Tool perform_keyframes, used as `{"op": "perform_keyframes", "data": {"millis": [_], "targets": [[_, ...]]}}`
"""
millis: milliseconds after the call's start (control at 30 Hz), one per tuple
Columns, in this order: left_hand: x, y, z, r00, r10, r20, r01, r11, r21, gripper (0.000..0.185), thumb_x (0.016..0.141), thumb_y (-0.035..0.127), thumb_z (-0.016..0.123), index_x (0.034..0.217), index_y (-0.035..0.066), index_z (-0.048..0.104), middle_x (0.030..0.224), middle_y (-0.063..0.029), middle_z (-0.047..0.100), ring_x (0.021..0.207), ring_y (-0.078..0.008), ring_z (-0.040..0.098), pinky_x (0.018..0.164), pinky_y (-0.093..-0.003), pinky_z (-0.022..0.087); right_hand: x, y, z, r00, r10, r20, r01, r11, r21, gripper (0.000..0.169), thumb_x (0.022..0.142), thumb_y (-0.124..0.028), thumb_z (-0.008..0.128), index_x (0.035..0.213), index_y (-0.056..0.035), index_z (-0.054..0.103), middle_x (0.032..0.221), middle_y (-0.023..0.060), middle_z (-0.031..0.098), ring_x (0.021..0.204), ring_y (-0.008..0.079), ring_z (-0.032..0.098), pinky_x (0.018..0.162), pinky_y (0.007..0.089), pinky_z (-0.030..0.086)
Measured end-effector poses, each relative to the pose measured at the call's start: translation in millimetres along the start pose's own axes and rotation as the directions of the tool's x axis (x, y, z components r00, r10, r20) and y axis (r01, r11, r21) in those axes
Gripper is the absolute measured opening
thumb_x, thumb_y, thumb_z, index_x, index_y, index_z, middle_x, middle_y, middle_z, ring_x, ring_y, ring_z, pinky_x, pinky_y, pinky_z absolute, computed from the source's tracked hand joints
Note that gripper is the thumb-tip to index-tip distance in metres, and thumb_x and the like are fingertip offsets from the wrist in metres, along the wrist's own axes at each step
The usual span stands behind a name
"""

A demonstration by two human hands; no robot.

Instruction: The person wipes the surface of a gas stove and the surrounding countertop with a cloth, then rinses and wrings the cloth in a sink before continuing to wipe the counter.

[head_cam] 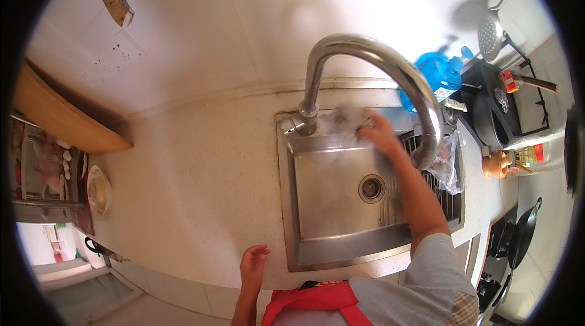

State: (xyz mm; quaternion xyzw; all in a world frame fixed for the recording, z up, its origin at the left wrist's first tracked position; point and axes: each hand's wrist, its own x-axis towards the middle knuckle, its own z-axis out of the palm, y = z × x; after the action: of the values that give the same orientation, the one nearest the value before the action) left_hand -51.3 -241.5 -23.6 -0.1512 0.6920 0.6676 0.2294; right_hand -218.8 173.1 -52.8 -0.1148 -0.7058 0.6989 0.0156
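My right hand [380, 133] reaches over the back of a stainless steel sink [338, 198], under the arch of the faucet [370, 47]. Its fingers are on a blurred greyish thing [351, 121], perhaps a cloth or scouring pad, at the sink's back ledge just right of the faucet's base. My left hand [254, 259] holds nothing and is above the counter's front edge, left of the sink, with its fingers loosely curled. The sink's drain [372, 188] is in view, left of my right forearm.
A blue soap bottle [438, 74] stands behind the sink at the right. A clear plastic bag [445, 166] lies on the drying rack. Further right are a clay pot [496, 164] and a black wok [523, 234]. A bowl [98, 191] sits at the counter's left end.
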Motion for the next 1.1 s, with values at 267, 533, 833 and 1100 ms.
{"op": "perform_keyframes", "data": {"millis": [267, 533, 833, 1100], "targets": [[-9.3, -4.4, 0.1, 0.993, -0.110, -0.049, 0.110, 0.994, -0.004, 0.019, 0.082, 0.006, 0.044, 0.100, 0.003, 0.048, 0.099, -0.0060, 0.053, 0.092, -0.0157, 0.052, 0.079, -0.0269, 0.041, 60.0, 33.8, 42.2, 0.857, -0.444, -0.261, -0.094, 0.362, -0.927, 0.059, 0.062, -0.023, 0.063, 0.112, 0.0000, 0.042, 0.113, 0.0194, 0.043, 0.110, 0.0316, 0.036, 0.097, 0.0377, 0.024], [-14.8, -6.1, -0.4, 0.992, -0.124, -0.007, 0.124, 0.992, -0.034, 0.018, 0.082, 0.008, 0.045, 0.099, 0.003, 0.049, 0.098, -0.0057, 0.053, 0.092, -0.0152, 0.052, 0.078, -0.0269, 0.041, 103.0, -13.5, 57.7, 0.967, -0.054, 0.248, 0.177, 0.846, -0.504, 0.047, 0.065, -0.006, 0.059, 0.110, -0.0081, 0.050, 0.086, 0.0060, 0.061, 0.076, 0.0138, 0.056, 0.070, 0.0270, 0.045], [-31.3, 6.5, 0.7, 0.974, -0.176, -0.140, 0.171, 0.984, -0.048, 0.017, 0.083, 0.008, 0.044, 0.098, 0.003, 0.049, 0.098, -0.0063, 0.052, 0.091, -0.0158, 0.051, 0.076, -0.0262, 0.041, 92.4, -2.9, 65.4, 0.909, -0.022, 0.417, 0.291, 0.749, -0.595, 0.034, 0.063, -0.011, 0.056, 0.097, -0.0117, 0.056, 0.085, 0.0131, 0.060, 0.082, 0.0282, 0.056, 0.074, 0.0335, 0.043], [-27.6, -4.0, -7.1, 0.971, -0.189, -0.145, 0.178, 0.980, -0.086, 0.015, 0.083, 0.008, 0.044, 0.097, 0.004, 0.049, 0.097, -0.0055, 0.053, 0.089, -0.0151, 0.052, 0.075, -0.0257, 0.042, -8.0, -33.2, 25.0, 0.942, 0.079, 0.325, 0.161, 0.746, -0.647, 0.050, 0.061, -0.007, 0.063, 0.108, -0.0070, 0.051, 0.087, 0.0092, 0.060, 0.080, 0.0153, 0.054, 0.073, 0.0271, 0.043]]}}
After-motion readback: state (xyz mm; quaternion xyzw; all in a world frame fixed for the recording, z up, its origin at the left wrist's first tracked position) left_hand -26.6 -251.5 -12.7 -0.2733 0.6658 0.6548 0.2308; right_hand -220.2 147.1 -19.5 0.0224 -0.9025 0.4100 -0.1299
